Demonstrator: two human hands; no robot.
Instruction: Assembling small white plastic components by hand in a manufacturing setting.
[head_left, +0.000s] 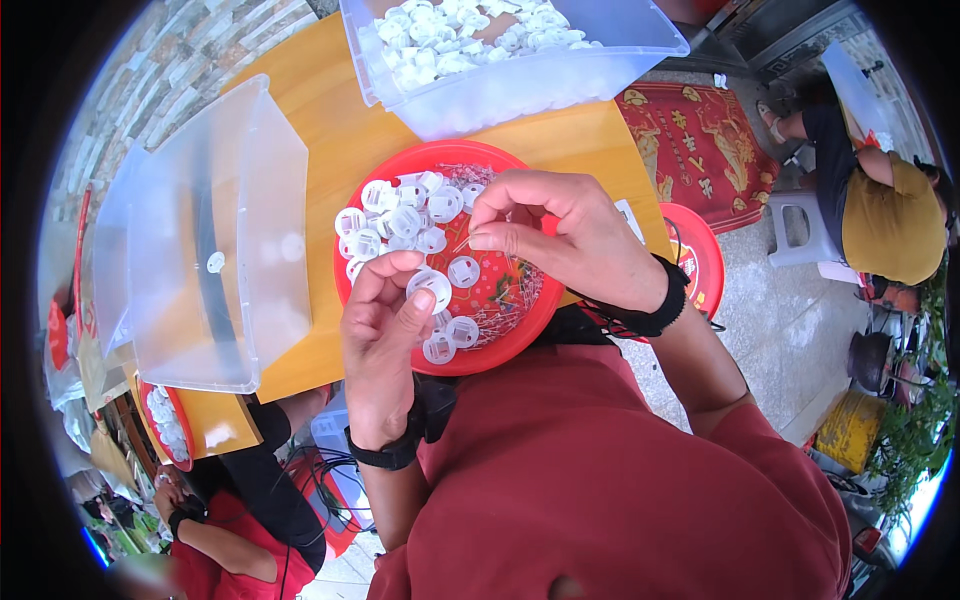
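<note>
My left hand (pixel 378 325) is closed, with a round translucent white plastic cap (pixel 430 290) pinched between thumb and fingers. Opposite it, my right hand (pixel 565 232) pinches a small part with thin wire leads (pixel 462 243), which looks like an LED; the fingers partly hide it. Both hands are over a red round tray (pixel 545 305). White plastic caps (pixel 405 222) are heaped in the tray's left part. Loose wire-leaded parts (pixel 520 300) lie along its right and far sides. A few more caps (pixel 462 332) rest close to my left thumb.
A clear bin (pixel 540 90) full of white pieces stands beyond the tray. Left of it is another translucent bin (pixel 225 240) on the yellow table (pixel 330 130). A co-worker in red (pixel 235 545) sits lower left; another person (pixel 885 215) sits at right.
</note>
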